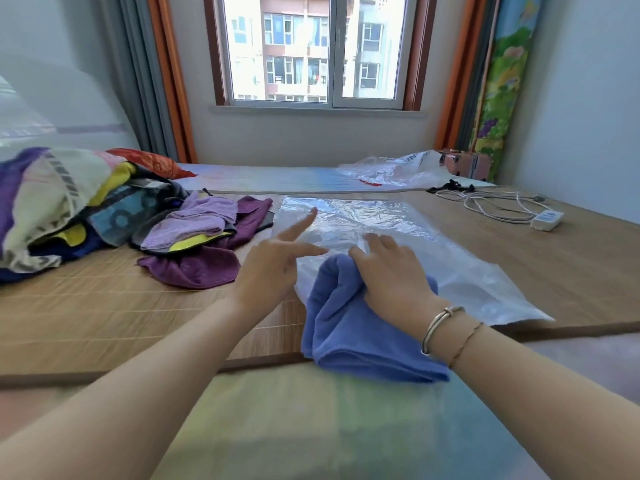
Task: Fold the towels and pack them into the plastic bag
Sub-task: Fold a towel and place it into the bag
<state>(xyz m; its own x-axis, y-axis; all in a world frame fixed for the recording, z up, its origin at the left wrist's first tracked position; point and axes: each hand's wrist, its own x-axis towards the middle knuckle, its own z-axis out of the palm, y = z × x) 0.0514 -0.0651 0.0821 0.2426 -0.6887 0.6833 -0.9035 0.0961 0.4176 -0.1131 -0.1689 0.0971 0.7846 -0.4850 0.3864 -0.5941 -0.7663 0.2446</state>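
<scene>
In the middle of the frame a blue towel (pixel 349 327) lies folded up thick, so it is small enough to go into a bag. Its far end sits at the near edge of the clear plastic bag (pixel 398 237), which is spread out flat on the bamboo mat (pixel 104 306), right in front of the person, so it is easy to reach. It looks like the towel is about to be pushed in, but I cannot tell if the tip is already inside or just lying on top. The right hand (pixel 391 268) rests on the towel's far end, with its fingers bent over the edge of the cloth, most likely to hold it and steer it forward. The left hand (pixel 277 265) floats just left of the towel with its fingers spread out and holds nothing; it seems ready to lift the bag's mouth open. At the left of the frame a heap of towels (pixel 86 209) in many colours waits, with purple ones (pixel 194 251) nearest, so most of the folding is not yet done. At the upper right lies another crumpled plastic bag (pixel 398 171), and a white cable with a plug box (pixel 543 220) lies well apart from the work.
</scene>
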